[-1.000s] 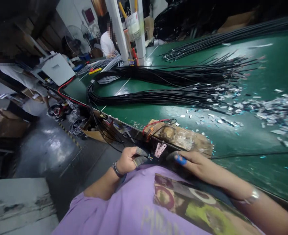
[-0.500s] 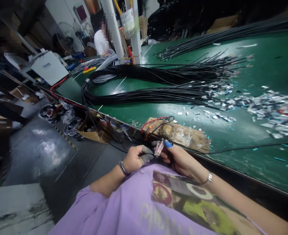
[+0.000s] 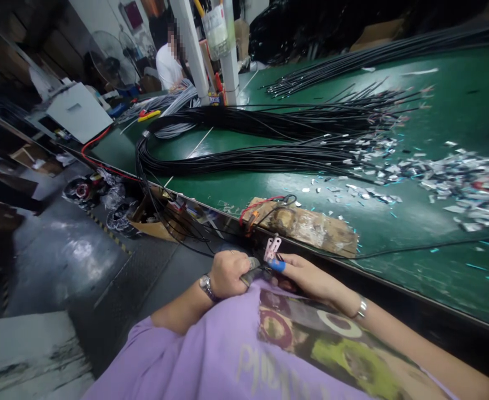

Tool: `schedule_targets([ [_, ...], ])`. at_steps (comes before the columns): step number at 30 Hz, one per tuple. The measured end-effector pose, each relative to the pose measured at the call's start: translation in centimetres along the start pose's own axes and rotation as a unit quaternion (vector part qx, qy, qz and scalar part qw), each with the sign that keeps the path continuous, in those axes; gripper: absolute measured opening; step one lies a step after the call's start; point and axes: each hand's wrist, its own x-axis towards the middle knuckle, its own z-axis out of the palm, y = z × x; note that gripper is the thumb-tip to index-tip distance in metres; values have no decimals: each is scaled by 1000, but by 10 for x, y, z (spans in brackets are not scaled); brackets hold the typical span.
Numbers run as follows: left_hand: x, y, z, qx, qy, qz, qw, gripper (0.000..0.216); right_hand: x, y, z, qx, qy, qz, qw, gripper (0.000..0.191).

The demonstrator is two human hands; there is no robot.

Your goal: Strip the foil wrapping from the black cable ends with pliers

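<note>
Close to my purple shirt, both hands meet just below the bench edge. My left hand (image 3: 231,272), with grey wraps on its fingers, is closed on a black cable (image 3: 198,251) that hangs from the bundle; the gripped stretch is mostly hidden. Right beside it, my right hand (image 3: 306,275), blue tape round the thumb, pinches a small pink clip-like tool (image 3: 272,248) with two slotted arms pointing up. The cable's end between the hands cannot be made out.
A worn wooden block (image 3: 311,228) with red and black wires lies at the bench edge. Behind it, a looped bundle of black cables (image 3: 236,161) rests on the green bench (image 3: 448,111). Scraps (image 3: 456,172) litter the right side. A person (image 3: 169,64) sits beyond the white posts.
The pink tool has turned more upright, and my right thumb has dropped lower on it. My left hand has rolled over, knuckles up, with its wrapped fingers lower.
</note>
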Motion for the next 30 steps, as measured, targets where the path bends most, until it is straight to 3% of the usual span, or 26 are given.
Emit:
schedule_targets([
  [3, 2, 0, 1, 21, 31, 15, 999, 23, 0, 1, 0, 1, -6, 0, 1000, 55],
  [12, 3, 3, 0, 28, 28, 22, 999, 26, -1, 0, 1, 23, -2, -6, 1000, 52],
  [20, -1, 2, 1, -124, -20, -76, 989, 26, -1, 2, -1, -27, -11, -23, 999, 46],
  [25, -4, 3, 3, -281, -53, -202, 937, 29, -3, 0, -4, -59, -12, -60, 996, 45],
  [28, -2, 4, 2, -355, -46, -273, 893, 35, -3, 1, -9, -24, -18, -55, 998, 51],
  [30, 1, 4, 1, -397, -42, -320, 859, 39, -1, 2, -10, 22, 16, -61, 998, 56],
])
